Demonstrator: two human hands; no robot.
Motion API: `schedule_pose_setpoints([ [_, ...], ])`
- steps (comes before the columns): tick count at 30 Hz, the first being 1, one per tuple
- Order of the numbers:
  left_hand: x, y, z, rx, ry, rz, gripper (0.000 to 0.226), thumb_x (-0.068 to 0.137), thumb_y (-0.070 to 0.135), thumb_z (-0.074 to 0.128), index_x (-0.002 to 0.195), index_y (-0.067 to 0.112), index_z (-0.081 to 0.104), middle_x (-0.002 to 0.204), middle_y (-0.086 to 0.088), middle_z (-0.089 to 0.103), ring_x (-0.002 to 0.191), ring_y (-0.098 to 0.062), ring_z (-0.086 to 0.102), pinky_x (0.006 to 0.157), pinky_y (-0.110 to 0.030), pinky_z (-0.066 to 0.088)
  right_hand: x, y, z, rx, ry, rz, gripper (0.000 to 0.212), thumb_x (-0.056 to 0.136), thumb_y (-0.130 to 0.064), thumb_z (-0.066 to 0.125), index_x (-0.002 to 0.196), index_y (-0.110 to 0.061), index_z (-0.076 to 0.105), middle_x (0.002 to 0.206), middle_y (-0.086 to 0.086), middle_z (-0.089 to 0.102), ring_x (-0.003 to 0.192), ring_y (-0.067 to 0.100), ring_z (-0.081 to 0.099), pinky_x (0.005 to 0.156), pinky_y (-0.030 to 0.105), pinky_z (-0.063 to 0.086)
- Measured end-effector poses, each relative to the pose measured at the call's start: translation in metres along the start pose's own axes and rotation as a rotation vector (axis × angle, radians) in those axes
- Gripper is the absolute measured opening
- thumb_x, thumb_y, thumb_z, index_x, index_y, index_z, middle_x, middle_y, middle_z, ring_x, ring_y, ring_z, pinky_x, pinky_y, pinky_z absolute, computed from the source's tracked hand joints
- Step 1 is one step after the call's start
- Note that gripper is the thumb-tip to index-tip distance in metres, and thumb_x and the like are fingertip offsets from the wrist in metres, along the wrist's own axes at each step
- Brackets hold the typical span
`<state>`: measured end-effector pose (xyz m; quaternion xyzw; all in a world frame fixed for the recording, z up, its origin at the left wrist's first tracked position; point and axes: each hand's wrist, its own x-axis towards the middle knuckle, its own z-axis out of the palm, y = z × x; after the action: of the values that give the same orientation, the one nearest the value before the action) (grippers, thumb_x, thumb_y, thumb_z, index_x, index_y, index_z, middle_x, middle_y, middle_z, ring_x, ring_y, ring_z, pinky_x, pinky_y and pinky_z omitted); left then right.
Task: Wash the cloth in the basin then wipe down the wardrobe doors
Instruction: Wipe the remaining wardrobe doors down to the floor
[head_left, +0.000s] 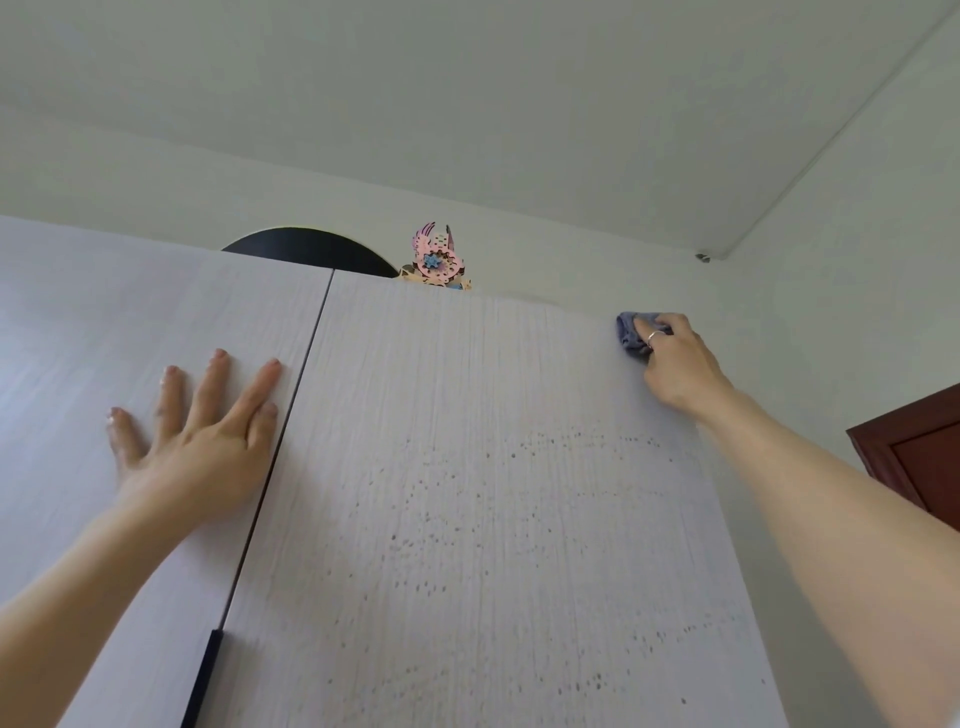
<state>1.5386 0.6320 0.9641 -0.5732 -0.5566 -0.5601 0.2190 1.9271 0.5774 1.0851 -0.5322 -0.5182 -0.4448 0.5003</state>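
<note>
- Head view: right hand (675, 364) up at top right corner of right door (493, 493), fingers curled round bunched blue cloth (631, 332), pressing it on the door.
- Left hand (197, 436) flat on left door (130, 322), fingers straight and spread, holding nothing.
- Small dark droplets across right door.
- Black disc (311, 249) and pink ornament (436, 257) on wardrobe top.

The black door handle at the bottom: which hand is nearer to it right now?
Left. The left hand lies flat on the left door, just above the black handle. The right hand holds the cloth at the right door's far top corner.
</note>
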Motion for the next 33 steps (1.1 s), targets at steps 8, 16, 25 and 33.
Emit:
schedule_pose_setpoints([
  [8, -0.005, 0.002, 0.0, -0.009, -0.005, -0.001, 0.047, 0.098, 0.048, 0.006, 0.141, 0.056, -0.01, 0.157, 0.011, -0.018, 0.144, -0.02, -0.019, 0.112, -0.055, -0.01, -0.03, 0.014, 0.001, -0.01, 0.103, -0.001, 0.053, 0.089, 0.004, 0.039, 0.138, -0.014, 0.046, 0.141, 0.008, 0.038, 0.123, 0.033, 0.036, 0.099, 0.031, 0.03],
  [16, -0.035, -0.012, 0.007, -0.016, -0.027, 0.003, 0.048, 0.098, 0.047, 0.008, 0.142, 0.055, -0.008, 0.157, 0.01, -0.016, 0.144, -0.019, -0.018, 0.113, -0.053, -0.009, -0.115, 0.026, 0.023, 0.155, 0.342, -0.028, 0.033, 0.08, -0.001, 0.057, 0.11, -0.007, 0.069, 0.1, 0.01, 0.054, 0.098, 0.029, 0.044, 0.077, 0.038, 0.048],
  [25, -0.037, -0.03, 0.023, -0.089, -0.019, 0.068, 0.04, 0.097, 0.046, 0.012, 0.13, 0.064, -0.004, 0.156, 0.013, -0.011, 0.143, -0.025, -0.016, 0.112, -0.06, -0.002, -0.176, 0.031, 0.029, 0.093, 0.269, -0.263, 0.038, 0.082, -0.004, 0.048, 0.115, -0.001, 0.066, 0.103, 0.013, 0.052, 0.096, 0.023, 0.042, 0.07, 0.033, 0.05],
  [33, -0.048, -0.021, 0.015, -0.041, -0.045, 0.023, 0.047, 0.098, 0.048, 0.009, 0.141, 0.057, -0.008, 0.157, 0.01, -0.017, 0.144, -0.02, -0.019, 0.113, -0.054, -0.01, -0.07, -0.017, 0.012, 0.095, 0.078, 0.11, 0.046, 0.094, -0.003, 0.037, 0.138, -0.014, 0.043, 0.129, 0.015, 0.032, 0.116, 0.034, 0.028, 0.096, 0.028, 0.028],
])
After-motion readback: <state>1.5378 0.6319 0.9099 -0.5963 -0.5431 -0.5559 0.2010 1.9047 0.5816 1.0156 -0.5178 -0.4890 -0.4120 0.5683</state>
